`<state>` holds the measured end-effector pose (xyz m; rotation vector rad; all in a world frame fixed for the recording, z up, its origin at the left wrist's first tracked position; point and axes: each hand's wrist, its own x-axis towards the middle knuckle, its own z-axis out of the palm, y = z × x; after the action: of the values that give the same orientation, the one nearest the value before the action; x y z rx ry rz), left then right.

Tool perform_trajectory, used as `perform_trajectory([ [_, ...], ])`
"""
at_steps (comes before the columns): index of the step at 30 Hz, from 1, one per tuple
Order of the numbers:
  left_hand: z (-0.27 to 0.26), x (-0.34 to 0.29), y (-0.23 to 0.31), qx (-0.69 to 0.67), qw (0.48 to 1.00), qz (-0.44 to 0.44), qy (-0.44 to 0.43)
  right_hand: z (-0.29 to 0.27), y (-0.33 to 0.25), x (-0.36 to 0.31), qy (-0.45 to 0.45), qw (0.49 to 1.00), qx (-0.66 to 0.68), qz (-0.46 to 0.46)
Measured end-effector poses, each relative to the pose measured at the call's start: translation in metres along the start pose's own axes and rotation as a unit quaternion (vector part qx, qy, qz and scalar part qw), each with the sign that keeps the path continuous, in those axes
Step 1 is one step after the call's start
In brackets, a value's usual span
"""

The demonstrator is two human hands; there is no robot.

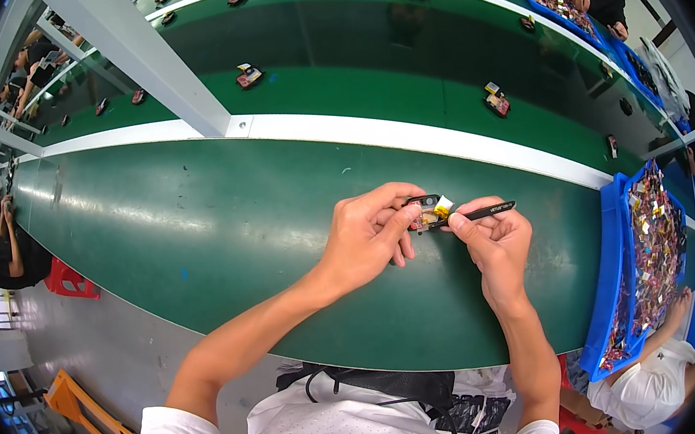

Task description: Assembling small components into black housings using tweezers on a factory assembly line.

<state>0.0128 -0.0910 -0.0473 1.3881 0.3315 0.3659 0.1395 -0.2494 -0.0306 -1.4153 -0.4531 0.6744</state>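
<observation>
Over the green worktop, my left hand (378, 226) pinches a small electronic device (423, 215) with a black casing and a reddish circuit board showing inside. A white and yellow piece (444, 207) stands up at the device's right side. My right hand (492, 240) is closed around black tweezers (491, 211), whose back end points right. Their tips reach to the device beside the yellow piece; whether they grip anything there is too small to tell.
A blue tray (613, 274) heaped with small parts stands at the worktop's right end. Beyond a white rail (339, 140), a green belt (351, 89) carries several small devices. A white post (145, 64) rises at the far left. Other people sit at both sides.
</observation>
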Motion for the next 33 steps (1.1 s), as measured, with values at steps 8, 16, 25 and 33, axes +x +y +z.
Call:
perform_trajectory([
  [8, 0.014, 0.006, -0.008, -0.004, 1.0, -0.005, 0.002, -0.017, 0.005, 0.001, -0.002, 1.0, 0.0, -0.029],
  [16, 0.025, 0.013, -0.016, -0.024, 0.998, -0.062, -0.018, -0.031, 0.017, 0.0, 0.024, 0.97, -0.108, -0.216],
  [25, 0.036, 0.018, -0.02, -0.045, 0.998, -0.049, -0.005, -0.041, 0.02, 0.003, 0.033, 0.949, -0.167, -0.264],
  [33, 0.044, 0.023, -0.026, -0.044, 0.998, -0.042, 0.004, -0.049, 0.021, 0.005, 0.037, 0.939, -0.183, -0.29],
])
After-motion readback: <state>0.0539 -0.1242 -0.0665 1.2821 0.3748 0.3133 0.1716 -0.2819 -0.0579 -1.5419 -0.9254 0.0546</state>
